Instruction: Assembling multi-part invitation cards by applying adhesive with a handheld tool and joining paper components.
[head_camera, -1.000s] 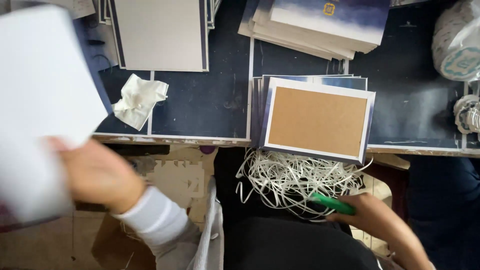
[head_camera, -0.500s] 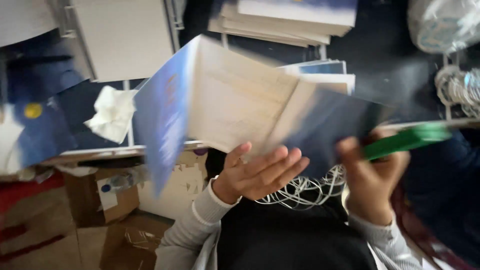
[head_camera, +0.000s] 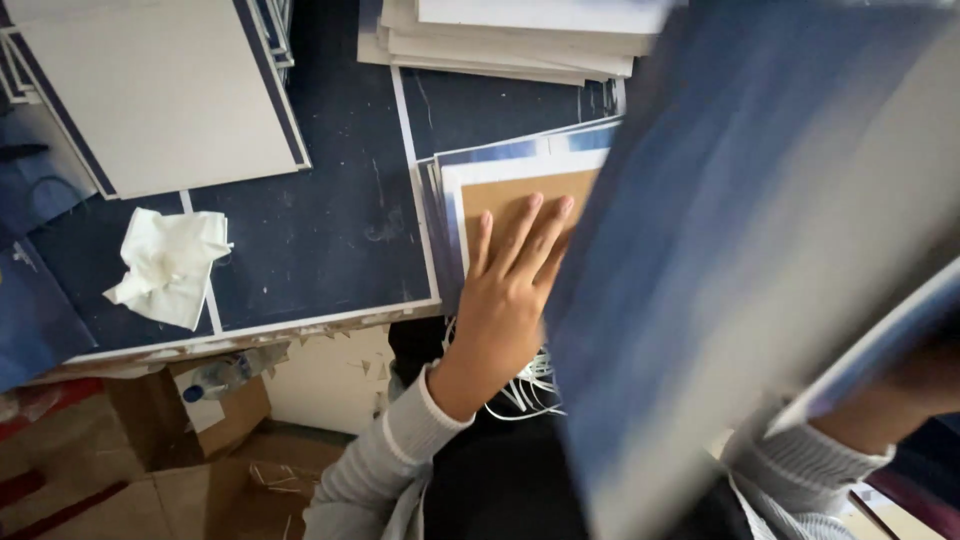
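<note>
My left hand (head_camera: 512, 285) lies flat, fingers spread, on a brown cardboard panel (head_camera: 505, 200) that tops a small stack of blue and white sheets (head_camera: 445, 215) on the dark table (head_camera: 320, 220). A large blue and white folded sheet (head_camera: 740, 260) fills the right side, blurred and tilted. My right hand (head_camera: 900, 395) is mostly hidden behind that sheet and appears to hold its lower edge. A tangle of white cords (head_camera: 525, 385) lies in my lap under the left wrist.
A crumpled white cloth (head_camera: 170, 265) lies on the table at the left. Stacks of grey boards sit at the back left (head_camera: 160, 90) and back centre (head_camera: 510, 35). Cardboard boxes (head_camera: 190, 440) and a plastic bottle (head_camera: 225, 375) stand under the table edge.
The big sheet has swung from the middle over to the right. My left hand let go of it and came down flat on the brown panel. The green tool is out of sight.
</note>
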